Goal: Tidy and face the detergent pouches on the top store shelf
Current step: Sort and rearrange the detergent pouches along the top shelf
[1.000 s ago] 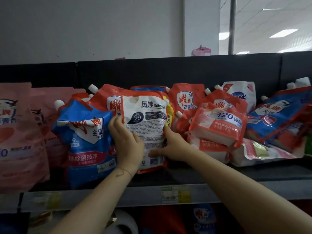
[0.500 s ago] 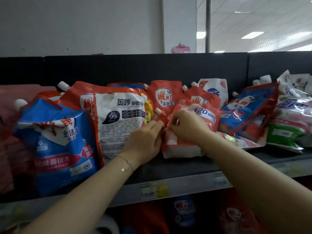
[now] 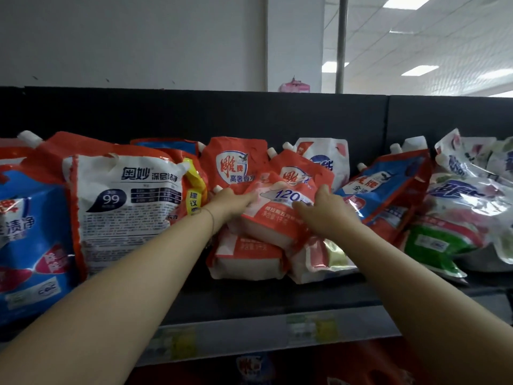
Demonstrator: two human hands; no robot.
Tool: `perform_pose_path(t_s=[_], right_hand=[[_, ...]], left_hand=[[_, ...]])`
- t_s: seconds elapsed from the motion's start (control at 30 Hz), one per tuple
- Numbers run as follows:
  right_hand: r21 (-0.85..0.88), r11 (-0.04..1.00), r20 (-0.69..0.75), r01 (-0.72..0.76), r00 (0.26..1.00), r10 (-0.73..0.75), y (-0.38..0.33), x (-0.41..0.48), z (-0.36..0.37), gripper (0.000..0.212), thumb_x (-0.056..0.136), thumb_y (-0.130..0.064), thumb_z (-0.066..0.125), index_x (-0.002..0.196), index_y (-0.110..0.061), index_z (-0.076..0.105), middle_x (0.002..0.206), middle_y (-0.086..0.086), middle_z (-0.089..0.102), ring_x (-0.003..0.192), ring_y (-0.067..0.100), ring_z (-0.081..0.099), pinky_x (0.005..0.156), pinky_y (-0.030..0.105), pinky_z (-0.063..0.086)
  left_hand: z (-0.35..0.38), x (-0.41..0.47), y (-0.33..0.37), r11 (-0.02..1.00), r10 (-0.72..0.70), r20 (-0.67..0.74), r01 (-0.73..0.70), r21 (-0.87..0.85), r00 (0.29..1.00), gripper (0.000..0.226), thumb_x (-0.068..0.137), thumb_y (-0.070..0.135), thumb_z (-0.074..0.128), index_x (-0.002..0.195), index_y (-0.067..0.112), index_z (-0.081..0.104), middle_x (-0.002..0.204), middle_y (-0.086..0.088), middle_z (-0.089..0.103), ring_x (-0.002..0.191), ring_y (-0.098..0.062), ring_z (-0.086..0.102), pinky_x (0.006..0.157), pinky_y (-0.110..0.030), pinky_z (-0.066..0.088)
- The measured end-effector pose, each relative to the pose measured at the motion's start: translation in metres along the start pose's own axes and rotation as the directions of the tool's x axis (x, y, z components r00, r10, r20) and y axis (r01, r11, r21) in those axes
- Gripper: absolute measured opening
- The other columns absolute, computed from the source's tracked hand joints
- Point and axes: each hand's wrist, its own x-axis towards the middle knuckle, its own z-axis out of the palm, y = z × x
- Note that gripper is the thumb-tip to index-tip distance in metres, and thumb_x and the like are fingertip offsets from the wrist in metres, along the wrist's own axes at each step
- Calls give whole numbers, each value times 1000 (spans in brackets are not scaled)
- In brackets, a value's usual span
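Your two hands meet on a red-and-white detergent pouch marked 120 (image 3: 277,218), which lies tilted on its back on another pouch of the same kind (image 3: 247,258), in the middle of the top shelf (image 3: 277,298). Your left hand (image 3: 233,202) reaches in from the left, its fingers (image 3: 249,198) fairly straight and close together, pressed against the pouch's upper left edge. Your right hand (image 3: 324,209) clasps the right side, thumb lying across the printed front and fingers hooked over the upper right corner. Just behind stand upright red pouches (image 3: 236,168) with white spouts. To the left, a large white-backed pouch marked 99 (image 3: 127,201) stands with its back facing out, and a blue pouch (image 3: 27,245) stands beside it at the frame's edge. To the right, a blue-and-red pouch (image 3: 388,195) leans over a green pouch (image 3: 433,245) lying flat. Blurred price labels (image 3: 311,326) run along the shelf's front edge.
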Motion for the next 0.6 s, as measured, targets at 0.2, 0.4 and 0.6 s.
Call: perform_pose_path(t_s=[0.2,0.4,0.6], right_hand=[[-39,992,66,120,991,-117,-1,3,10,62,94,-56,38,136,-11,29,130,13,53,115,35,54,92,45,45],[168,981,169,97,978,-126,-2,3,14,79,96,-49,44,149,-14,-2,137,19,47,120,38,51,99,45,42],[479,877,181,31,974,-133,0,-5,14,120,79,-54,69,149,-17,-21,139,7,48,120,28,52,97,39,47]], left_hand=[[13,17,13,988,-143,-72,147,46,987,115,56,79,63,142,7,38,145,-15,40,125,-36,46,103,-47,42],[17,10,13,949,-178,-12,168,-266,984,101,56,66,77,134,8,49,126,-15,59,109,-35,59,94,-49,50],[23,-33,3,933,151,-287,-232,-274,946,27,83,35,71,78,16,52,99,-12,63,88,-26,62,77,-36,55]])
